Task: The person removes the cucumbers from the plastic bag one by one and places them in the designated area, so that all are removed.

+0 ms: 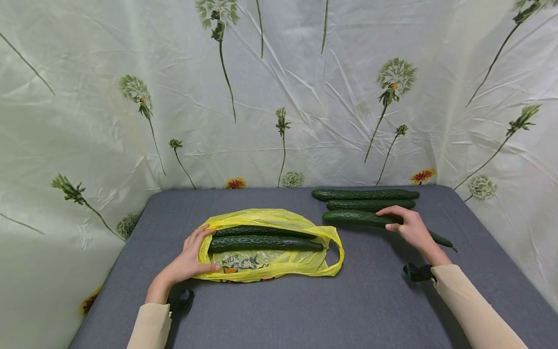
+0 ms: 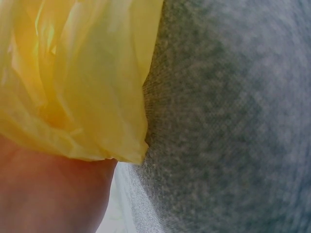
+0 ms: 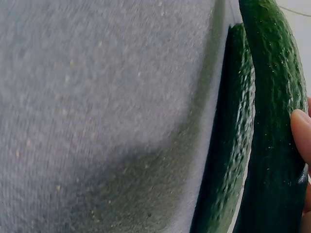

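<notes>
A yellow plastic bag [image 1: 270, 274] lies on its side on the grey table, its mouth spread wide. Two dark green cucumbers [image 1: 266, 243] lie side by side in it. At the bag's left end my left hand [image 1: 188, 257] holds the rim, thumb and fingers spread apart. In the left wrist view, yellow plastic [image 2: 97, 92] overlaps the hand. My right hand [image 1: 410, 228] grips another cucumber [image 1: 353, 217] from above, near its middle. In the right wrist view, the thumb [image 3: 302, 133] presses on that cucumber's side, with a second cucumber [image 3: 233, 141] behind it.
Two more cucumbers lie behind the gripped one at the back right, the farther [image 1: 366, 194] near the table's back edge and the nearer [image 1: 370, 204] close in front. A pale curtain [image 1: 261, 145] with a flower print hangs behind the table [image 1: 305, 315].
</notes>
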`<state>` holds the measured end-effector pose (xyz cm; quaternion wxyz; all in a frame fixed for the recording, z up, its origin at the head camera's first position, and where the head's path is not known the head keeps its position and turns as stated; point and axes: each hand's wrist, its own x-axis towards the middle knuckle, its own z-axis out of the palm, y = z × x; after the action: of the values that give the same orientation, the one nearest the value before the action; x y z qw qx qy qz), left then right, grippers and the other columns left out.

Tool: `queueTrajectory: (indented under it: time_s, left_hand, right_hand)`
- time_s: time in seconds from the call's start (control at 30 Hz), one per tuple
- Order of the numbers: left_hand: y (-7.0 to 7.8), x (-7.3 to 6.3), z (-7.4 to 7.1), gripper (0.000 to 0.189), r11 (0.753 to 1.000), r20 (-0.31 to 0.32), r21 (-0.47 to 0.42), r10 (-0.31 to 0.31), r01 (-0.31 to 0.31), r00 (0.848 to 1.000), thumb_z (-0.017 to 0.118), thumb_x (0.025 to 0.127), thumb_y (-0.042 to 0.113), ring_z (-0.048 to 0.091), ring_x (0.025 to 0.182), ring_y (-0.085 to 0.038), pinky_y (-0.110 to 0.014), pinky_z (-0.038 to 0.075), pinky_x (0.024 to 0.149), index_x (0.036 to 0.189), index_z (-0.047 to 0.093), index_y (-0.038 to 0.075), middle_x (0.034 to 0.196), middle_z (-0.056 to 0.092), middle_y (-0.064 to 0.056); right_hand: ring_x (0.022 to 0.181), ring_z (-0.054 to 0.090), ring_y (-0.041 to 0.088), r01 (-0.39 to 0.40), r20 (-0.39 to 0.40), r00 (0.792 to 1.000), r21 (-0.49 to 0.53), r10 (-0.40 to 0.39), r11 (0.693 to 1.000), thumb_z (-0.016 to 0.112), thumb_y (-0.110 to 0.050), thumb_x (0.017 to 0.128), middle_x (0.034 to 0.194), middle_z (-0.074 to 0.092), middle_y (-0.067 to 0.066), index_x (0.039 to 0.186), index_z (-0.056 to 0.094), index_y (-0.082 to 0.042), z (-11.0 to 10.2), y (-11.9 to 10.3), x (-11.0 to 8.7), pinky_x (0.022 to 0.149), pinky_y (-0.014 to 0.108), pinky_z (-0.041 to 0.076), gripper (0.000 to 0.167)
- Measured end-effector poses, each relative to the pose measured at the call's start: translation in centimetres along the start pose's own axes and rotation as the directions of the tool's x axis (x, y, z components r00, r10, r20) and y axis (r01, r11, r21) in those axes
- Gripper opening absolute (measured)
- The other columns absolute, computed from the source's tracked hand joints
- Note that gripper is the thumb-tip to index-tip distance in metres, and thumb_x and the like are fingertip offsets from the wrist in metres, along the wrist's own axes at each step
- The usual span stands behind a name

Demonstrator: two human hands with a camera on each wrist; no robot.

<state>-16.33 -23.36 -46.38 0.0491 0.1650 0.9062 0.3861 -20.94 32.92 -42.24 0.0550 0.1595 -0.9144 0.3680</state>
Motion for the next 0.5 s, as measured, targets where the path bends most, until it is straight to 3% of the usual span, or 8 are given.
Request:
queueTrajectory:
  time_s: [0.2,0.5]
  left_hand:
    - [-0.05,0.06,0.03,0.086,1.000,-0.003,0.001,0.008,-0.008,1.000,0.080,0.076,0.030,0.003,0.136,-0.048,-0.076,0.021,0.090,0.144,0.033,0.007,0.154,0.010,-0.017]
    - [0.00,0.01,0.04,0.087,1.000,-0.004,0.000,0.005,-0.005,1.000,0.080,0.076,0.030,0.003,0.135,-0.048,-0.076,0.021,0.090,0.145,0.032,0.007,0.154,0.010,-0.017]
  right_hand:
    - [0.109,0.052,0.043,-0.030,0.010,1.000,-0.005,0.030,1.000,0.063,0.011,0.084,0.118,0.059,0.023,0.116,0.065,0.000,-0.22,0.64,0.09,0.075,0.052,0.047,0.034]
    - [0.107,0.053,0.042,-0.041,0.020,0.999,-0.029,0.042,0.999,0.064,0.011,0.084,0.118,0.059,0.024,0.116,0.065,0.000,-0.27,1.02,0.42,0.073,0.047,0.047,0.033]
